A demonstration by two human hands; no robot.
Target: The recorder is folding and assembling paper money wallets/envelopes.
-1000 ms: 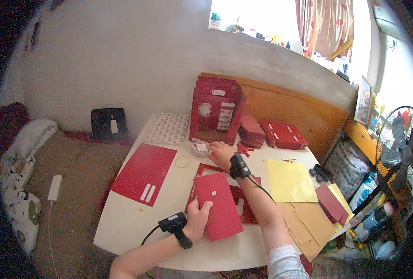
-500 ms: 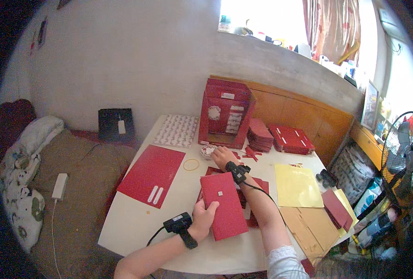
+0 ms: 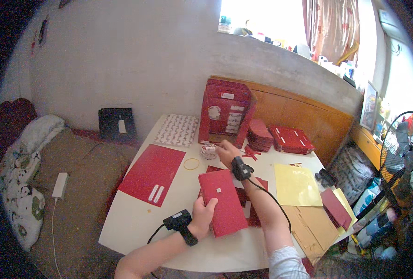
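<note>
The left hand (image 3: 202,215) grips the near left edge of a flat red folded card (image 3: 222,201), its fingers closed over the edge, and the card lies on the white counter (image 3: 132,223) just in front of the person, tilted a little, with a small pale square label near its upper middle. The right hand (image 3: 227,153) reaches farther across the counter to a small round roll of patterned tape (image 3: 209,150) at the foot of a tall red paper box (image 3: 225,111); its fingers are curled around or against the roll, though whether they truly pinch it cannot be told. The tall box stands upright toward the back of the counter and bears a white round label, a small white rectangle above it and a pale oblong one beside it. Left of the held card lies a large flat red sheet (image 3: 153,168) with two short white strips near its lower edge, and between sheet and roll rests a yellow rubber band (image 3: 191,163). Behind the sheet sits a white pad with a red repeat pattern (image 3: 177,130). To the right of the box are stacks of red envelopes (image 3: 291,138) with small white tabs, then a yellow sheet (image 3: 295,185) and brown card pieces (image 3: 308,223) near the counter's right edge.
</note>
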